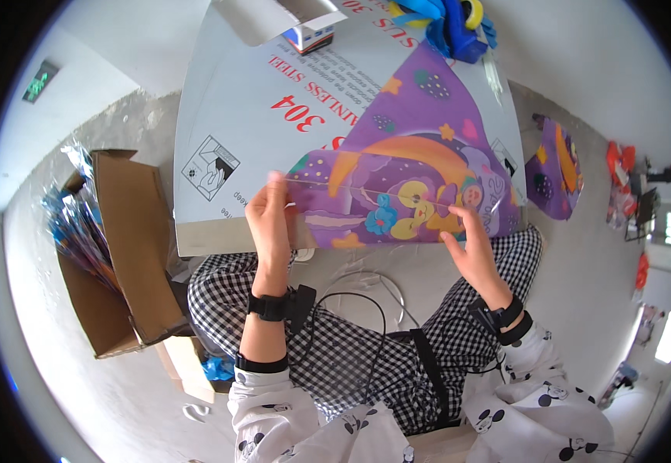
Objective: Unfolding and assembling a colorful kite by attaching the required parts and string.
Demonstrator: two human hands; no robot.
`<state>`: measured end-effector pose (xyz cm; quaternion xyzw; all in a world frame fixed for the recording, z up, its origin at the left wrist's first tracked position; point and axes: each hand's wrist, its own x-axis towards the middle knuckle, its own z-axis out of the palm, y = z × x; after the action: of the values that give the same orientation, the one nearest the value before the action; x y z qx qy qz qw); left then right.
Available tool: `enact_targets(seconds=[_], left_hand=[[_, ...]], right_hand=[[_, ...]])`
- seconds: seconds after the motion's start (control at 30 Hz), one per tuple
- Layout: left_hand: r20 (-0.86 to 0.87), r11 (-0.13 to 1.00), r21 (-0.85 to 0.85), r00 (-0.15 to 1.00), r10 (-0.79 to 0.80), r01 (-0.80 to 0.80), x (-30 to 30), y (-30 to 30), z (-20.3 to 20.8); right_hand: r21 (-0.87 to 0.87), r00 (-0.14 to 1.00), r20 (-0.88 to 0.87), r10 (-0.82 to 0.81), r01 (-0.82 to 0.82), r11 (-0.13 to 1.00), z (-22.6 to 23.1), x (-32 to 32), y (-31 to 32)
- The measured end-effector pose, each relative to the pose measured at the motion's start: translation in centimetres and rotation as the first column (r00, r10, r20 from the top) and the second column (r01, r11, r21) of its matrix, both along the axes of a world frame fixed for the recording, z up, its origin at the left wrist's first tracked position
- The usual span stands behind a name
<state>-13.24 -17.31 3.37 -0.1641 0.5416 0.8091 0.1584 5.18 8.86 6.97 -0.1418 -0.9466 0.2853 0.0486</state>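
On the table (227, 116) lies a purple cartoon kite (405, 166).

kite (405, 162) on table (227, 116) | cardboard box (131, 247) left of table | second kite (555, 166) on floor, right

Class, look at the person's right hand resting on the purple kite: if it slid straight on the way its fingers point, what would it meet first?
The right hand points up and slightly left across the purple kite. It would probably first cross the thin spar running across the kite's cartoon picture, though the fingertips may already touch it.
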Motion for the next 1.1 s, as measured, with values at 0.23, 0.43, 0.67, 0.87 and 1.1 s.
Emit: enact_targets(seconds=[0.23,0.43,0.67,0.87,1.1], left_hand=[[-0.050,0.982,-0.182,0.997,-0.062,0.052,0.0,-1.1,-2.2],[-0.050,0.994,-0.113,0.999,-0.014,0.008,-1.8,-3.1,-2.3],[-0.038,0.935,-0.205,0.952,-0.304,0.290,-0.9,-2.2,-0.2],[-0.019,0.875,-0.371,0.940,-0.341,0.310,-1.2,-2.9,0.8],[-0.103,0.889,-0.323,0.922,-0.373,0.323,-0.7,-0.3,4.6]], right_hand=[[0.029,0.995,-0.094,-0.041,0.043,0.999,-2.1,3.0,2.5],[0.101,0.989,-0.078,-0.129,0.136,0.986,-4.8,6.3,6.6],[0.267,0.999,-0.038,-0.027,0.036,0.963,-5.6,5.0,7.2],[0.484,0.809,-0.375,0.453,-0.246,0.840,4.2,3.8,4.3],[-0.373,0.627,-0.762,0.162,-0.629,0.682,11.5,7.3,2.3]])
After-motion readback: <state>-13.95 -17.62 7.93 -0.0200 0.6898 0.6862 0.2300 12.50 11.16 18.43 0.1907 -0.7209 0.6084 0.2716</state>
